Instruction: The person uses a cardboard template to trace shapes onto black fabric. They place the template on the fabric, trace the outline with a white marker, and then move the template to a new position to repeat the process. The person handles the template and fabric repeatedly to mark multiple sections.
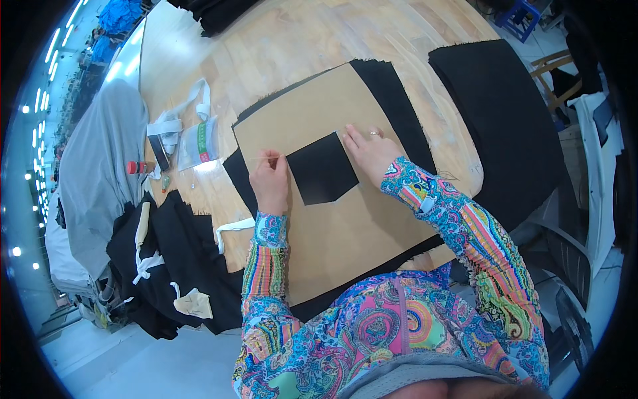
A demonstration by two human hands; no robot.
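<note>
A brown card sheet [335,243] lies over black fabric panels [407,110] in front of me. In the middle of the card is a black pocket-shaped area [324,170]; whether it is a cut-out or a piece laid on top, I cannot tell. At its left edge my left hand [269,181] is closed, thumb and fingertips pinched together near its upper left corner. What they grip, if anything, is too small to name. On the other side, my right hand [369,151] rests flat on the card with fingers stretched out, fingertips beside the upper right corner.
Stacked black fabric [495,113] lies at the table's right. To the left are white tape [167,126], a clear plastic bag [198,143], a red-capped small item [137,167] and heaped black fabric [179,259]. A grey cloth [100,179] drapes beyond; a blue stool [520,18] stands far right.
</note>
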